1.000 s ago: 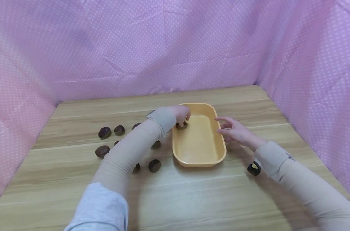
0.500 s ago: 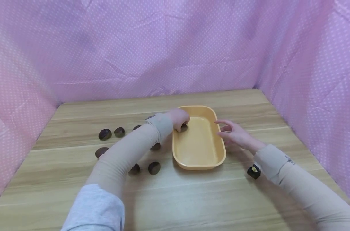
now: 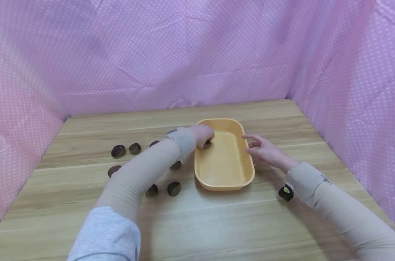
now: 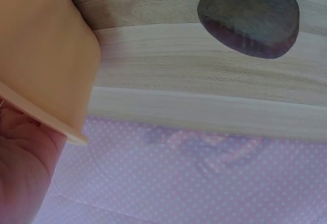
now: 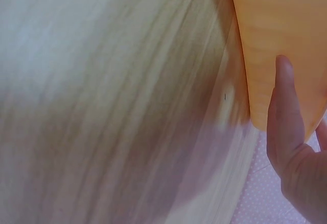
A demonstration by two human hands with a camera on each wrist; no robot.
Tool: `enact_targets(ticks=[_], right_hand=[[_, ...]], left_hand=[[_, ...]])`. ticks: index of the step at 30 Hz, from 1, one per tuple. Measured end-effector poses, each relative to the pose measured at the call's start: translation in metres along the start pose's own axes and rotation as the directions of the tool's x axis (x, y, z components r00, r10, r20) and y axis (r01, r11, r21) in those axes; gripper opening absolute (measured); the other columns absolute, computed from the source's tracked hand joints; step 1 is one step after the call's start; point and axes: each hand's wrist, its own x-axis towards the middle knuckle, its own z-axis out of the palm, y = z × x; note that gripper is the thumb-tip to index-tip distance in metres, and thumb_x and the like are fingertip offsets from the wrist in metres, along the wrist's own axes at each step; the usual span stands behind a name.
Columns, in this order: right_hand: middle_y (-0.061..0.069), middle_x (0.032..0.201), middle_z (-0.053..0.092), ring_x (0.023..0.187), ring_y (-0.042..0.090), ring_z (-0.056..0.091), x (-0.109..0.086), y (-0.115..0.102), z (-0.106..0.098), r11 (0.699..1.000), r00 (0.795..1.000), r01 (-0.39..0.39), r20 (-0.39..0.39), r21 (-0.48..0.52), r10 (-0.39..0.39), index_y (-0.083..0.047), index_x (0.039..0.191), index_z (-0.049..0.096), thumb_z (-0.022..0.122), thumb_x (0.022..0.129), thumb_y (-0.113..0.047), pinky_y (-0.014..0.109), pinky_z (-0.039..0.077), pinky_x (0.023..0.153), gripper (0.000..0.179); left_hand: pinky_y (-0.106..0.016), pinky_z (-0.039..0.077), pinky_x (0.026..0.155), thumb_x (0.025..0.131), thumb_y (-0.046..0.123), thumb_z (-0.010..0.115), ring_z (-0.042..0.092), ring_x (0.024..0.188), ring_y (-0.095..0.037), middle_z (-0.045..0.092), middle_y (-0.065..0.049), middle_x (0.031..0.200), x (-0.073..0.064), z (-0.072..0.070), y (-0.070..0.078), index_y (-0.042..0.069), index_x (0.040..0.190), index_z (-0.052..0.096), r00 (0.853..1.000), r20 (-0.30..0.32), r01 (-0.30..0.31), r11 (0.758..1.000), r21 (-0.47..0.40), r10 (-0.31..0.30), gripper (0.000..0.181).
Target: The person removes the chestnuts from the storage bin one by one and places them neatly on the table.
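Note:
My left hand (image 3: 203, 135) reaches over the left rim of a yellow-orange plastic tray (image 3: 224, 187), fingers curled down inside. At its fingertips, by the left inner wall, it holds a dark brown chestnut (image 3: 207, 145), partly hidden by the hand. The left wrist view shows the palm (image 4: 23, 168) behind the tray's rim, fingers out of sight. On the tray's right side, my right hand (image 3: 266, 151) rests its spread, fairly straight fingers against rim and outer wall. In the right wrist view its thumb (image 5: 287, 101) lies along that wall.
Several chestnuts (image 3: 174, 189) lie on the wooden table (image 3: 223, 224) left of the tray, some partly behind my left arm. One chestnut (image 4: 250, 17) looms close in the left wrist view. A small black device (image 3: 286, 193) sits under my right wrist. Pink dotted cloth (image 3: 184, 54) surrounds the table.
My left hand's fingers have curled in closer around the chestnut inside the tray, and it has shifted slightly. My right hand stays at the tray's side.

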Motion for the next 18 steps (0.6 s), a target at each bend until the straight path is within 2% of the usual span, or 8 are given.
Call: enact_targets(ticks=[5,14,18], right_hand=[[0.029,0.116,0.048,0.084,0.017,0.063,-0.0003,-0.0005,-0.0002,1.0,1.0,0.01,0.009,0.01,-0.01,-0.004,0.147,0.026,0.055,0.093,-0.01,0.042,0.058,0.073,0.061],[0.03,0.116,0.048,0.082,0.016,0.063,-0.0024,-0.0018,0.0019,1.0,1.0,0.014,0.007,0.026,-0.014,-0.003,0.146,0.026,0.054,0.093,-0.009,0.043,0.058,0.072,0.06],[0.029,0.114,0.048,0.082,0.016,0.062,-0.0029,-0.0017,0.002,1.0,1.0,0.018,0.004,0.017,-0.018,-0.003,0.147,0.026,0.054,0.093,-0.009,0.041,0.058,0.072,0.061]], left_hand=[[-0.028,0.045,0.078,0.076,-0.005,0.063,0.046,0.084,-0.016,0.057,-0.002,0.094,-0.0012,-0.0023,0.0001,0.004,0.1,0.061,1.0,0.018,0.007,1.0,-0.021,-0.006,0.025],[-0.025,0.043,0.074,0.077,-0.006,0.062,0.046,0.081,-0.015,0.054,-0.001,0.09,-0.0029,-0.0049,-0.0012,0.003,0.099,0.058,1.0,-0.004,-0.009,0.996,-0.085,0.009,0.024],[-0.027,0.044,0.075,0.08,-0.003,0.06,0.046,0.081,-0.016,0.056,-0.003,0.09,-0.0032,-0.0077,-0.0007,0.002,0.098,0.057,0.998,-0.038,-0.05,0.996,-0.079,0.047,0.019]])
